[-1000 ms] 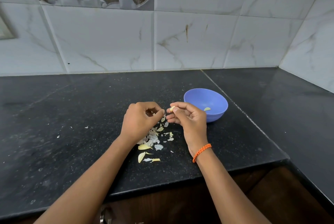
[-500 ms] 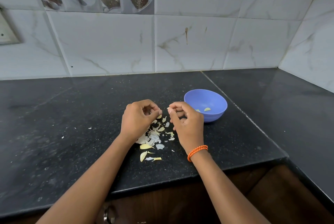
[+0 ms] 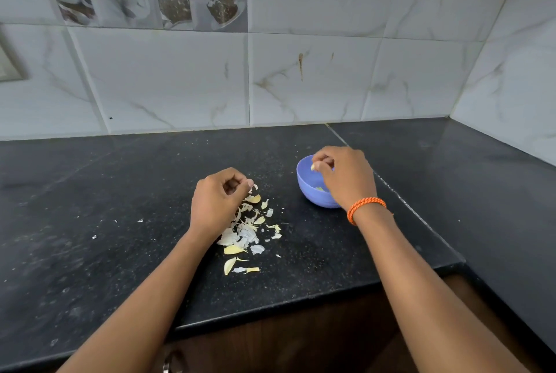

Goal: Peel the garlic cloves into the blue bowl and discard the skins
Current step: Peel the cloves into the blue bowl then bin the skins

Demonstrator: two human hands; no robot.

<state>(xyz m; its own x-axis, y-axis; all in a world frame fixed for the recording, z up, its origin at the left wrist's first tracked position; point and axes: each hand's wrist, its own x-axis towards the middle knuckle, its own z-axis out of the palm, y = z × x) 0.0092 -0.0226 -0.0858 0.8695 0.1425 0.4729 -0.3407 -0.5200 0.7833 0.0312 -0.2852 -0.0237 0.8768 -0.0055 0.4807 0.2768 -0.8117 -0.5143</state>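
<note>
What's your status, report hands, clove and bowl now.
Right hand over blue bowl, pinching peeled clove. Left hand curled above skin pile, pinching a skin. Nothing in the way.

One blue bowl (image 3: 310, 189) on the black counter (image 3: 120, 222); two hands in view, the right hand (image 3: 346, 177) over the bowl, the left hand (image 3: 218, 198) well left of it; one garlic clove (image 3: 313, 166) pinched in the right fingertips above the bowl; at least one pale piece (image 3: 319, 188) lying inside the bowl, the rest hidden by the hand; one loose heap of skins (image 3: 246, 231) left of the bowl, too many and too overlapped to count; one orange band (image 3: 365, 207) on the right wrist, beside the bowl.
</note>
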